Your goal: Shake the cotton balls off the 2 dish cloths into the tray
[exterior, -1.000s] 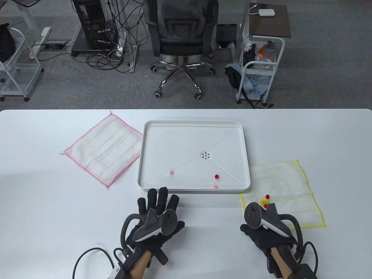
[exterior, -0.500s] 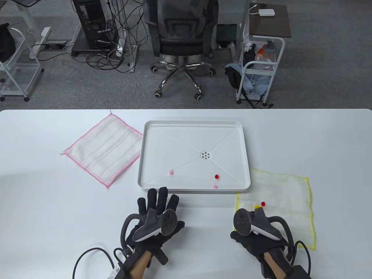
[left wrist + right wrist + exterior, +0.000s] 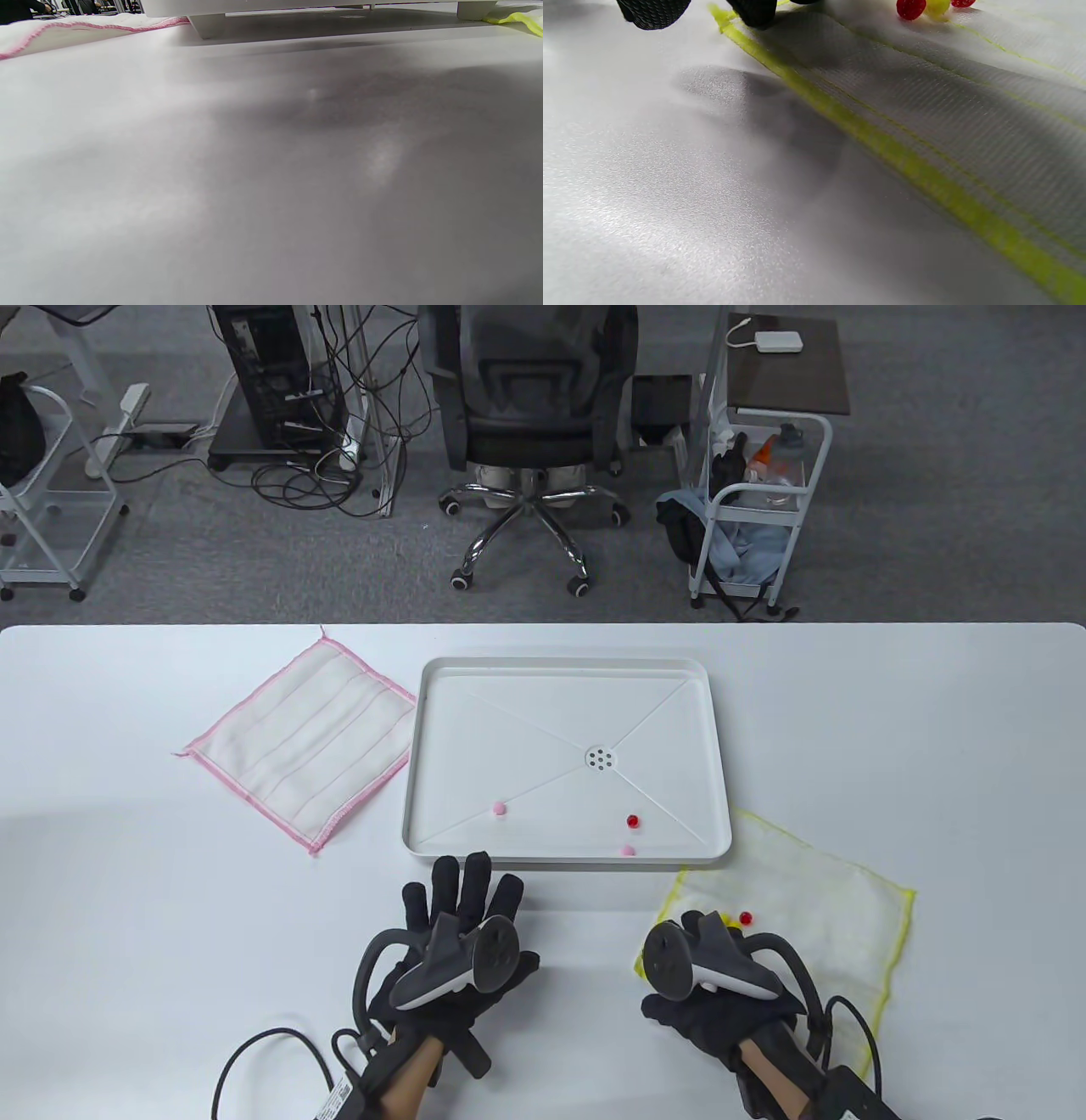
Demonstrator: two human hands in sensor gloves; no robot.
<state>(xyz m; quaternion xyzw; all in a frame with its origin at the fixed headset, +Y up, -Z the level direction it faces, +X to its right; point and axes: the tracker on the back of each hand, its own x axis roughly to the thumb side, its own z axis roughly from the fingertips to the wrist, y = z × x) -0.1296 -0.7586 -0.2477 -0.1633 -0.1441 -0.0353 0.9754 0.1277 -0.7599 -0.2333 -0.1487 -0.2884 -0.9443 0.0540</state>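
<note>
Where balls (image 3: 631, 821) lie, white tray (image 3: 560, 668)

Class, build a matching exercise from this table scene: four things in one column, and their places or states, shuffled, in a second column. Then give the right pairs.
Things
1. pink-edged cloth
2. yellow-edged cloth
3. left hand
4. tray

Places or states
A. bears red and yellow balls, right hand at its near-left corner
B. lies bare, left of the tray
C. holds two pink balls and one red one
D. fingers straight, flat on the table before the tray

Pairs: 1-B, 2-A, 3-D, 4-C
</note>
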